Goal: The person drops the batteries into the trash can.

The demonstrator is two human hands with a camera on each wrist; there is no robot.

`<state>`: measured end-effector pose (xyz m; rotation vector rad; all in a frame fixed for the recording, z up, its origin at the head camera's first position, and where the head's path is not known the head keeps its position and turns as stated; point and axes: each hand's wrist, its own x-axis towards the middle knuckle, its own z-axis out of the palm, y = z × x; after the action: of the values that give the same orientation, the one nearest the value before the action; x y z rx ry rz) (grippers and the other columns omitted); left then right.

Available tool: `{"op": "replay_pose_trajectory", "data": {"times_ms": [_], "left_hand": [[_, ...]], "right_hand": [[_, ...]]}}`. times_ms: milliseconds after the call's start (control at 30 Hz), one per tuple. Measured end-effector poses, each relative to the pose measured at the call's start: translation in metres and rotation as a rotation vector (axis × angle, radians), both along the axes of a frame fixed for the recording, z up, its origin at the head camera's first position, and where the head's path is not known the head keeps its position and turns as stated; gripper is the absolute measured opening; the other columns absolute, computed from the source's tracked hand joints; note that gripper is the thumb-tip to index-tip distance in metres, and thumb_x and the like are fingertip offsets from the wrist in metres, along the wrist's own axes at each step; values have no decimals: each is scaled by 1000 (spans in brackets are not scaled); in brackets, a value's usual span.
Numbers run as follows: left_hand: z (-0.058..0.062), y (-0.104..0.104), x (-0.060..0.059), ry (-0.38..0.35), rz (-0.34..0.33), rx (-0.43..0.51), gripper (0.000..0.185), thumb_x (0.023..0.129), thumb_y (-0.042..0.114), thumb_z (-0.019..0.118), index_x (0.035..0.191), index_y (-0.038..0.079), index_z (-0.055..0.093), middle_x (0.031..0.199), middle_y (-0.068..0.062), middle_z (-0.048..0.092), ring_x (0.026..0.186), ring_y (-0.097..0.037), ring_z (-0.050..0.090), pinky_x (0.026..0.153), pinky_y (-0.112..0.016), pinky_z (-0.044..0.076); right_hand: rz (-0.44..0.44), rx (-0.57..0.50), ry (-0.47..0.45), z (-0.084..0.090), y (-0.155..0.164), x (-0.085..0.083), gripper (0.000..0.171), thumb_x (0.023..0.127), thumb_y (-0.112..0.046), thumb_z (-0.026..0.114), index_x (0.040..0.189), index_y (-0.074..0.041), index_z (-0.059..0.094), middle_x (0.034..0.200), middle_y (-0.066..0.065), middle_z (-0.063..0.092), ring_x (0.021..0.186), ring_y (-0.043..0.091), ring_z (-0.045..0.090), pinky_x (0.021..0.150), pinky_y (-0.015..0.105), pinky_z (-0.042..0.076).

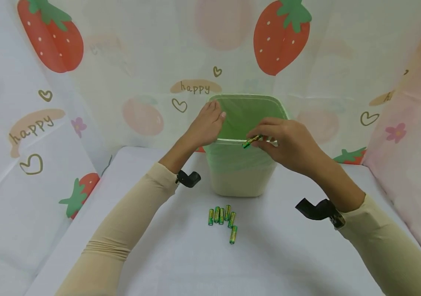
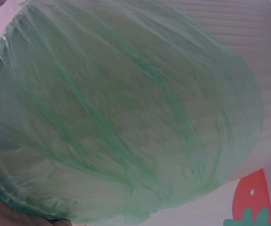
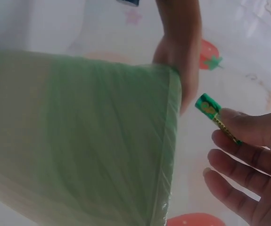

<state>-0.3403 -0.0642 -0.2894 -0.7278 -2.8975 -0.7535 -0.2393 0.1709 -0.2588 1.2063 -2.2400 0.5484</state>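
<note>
An off-white trash bin (image 1: 241,181) stands upright, lined with a thin green plastic bag (image 1: 255,111) folded down over its rim. My left hand (image 1: 208,123) grips the bin's left rim; in the left wrist view the bag-covered side (image 2: 126,103) fills most of the picture. Between thumb and fingers, my right hand (image 1: 288,142) pinches a green and gold battery (image 1: 252,141) at the front rim. The right wrist view shows this battery (image 3: 215,115) sticking out past the thumb, beside the bin's mouth. Several similar batteries (image 1: 221,215) lie in a loose group before the bin.
A white cloth (image 1: 166,255) covers the table. Behind the bin hangs a sheet (image 1: 151,53) printed with strawberries and hearts, with more sheeting at both sides. Each wrist carries a black strap mount (image 1: 318,209).
</note>
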Motion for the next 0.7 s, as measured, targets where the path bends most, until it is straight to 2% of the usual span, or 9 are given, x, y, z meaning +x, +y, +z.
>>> {"op": "replay_pose_trajectory", "data": {"times_ms": [333, 700], "left_hand": [[1, -1, 1, -3, 4, 10, 61, 113, 31, 18, 158, -9, 6, 168, -23, 2, 156, -31, -5, 126, -33, -3], [-3, -1, -3, 13, -2, 9, 61, 114, 31, 18, 158, -10, 7, 168, -23, 2, 156, -31, -4, 126, -34, -2]], "right_hand": [[-80, 11, -17, 12, -2, -22, 18, 85, -5, 83, 101, -10, 81, 90, -2, 73, 75, 14, 66, 60, 33, 52], [-143, 59, -75, 12, -3, -45, 17, 87, -7, 81, 104, -9, 79, 92, 0, 74, 76, 16, 64, 61, 33, 48]]}}
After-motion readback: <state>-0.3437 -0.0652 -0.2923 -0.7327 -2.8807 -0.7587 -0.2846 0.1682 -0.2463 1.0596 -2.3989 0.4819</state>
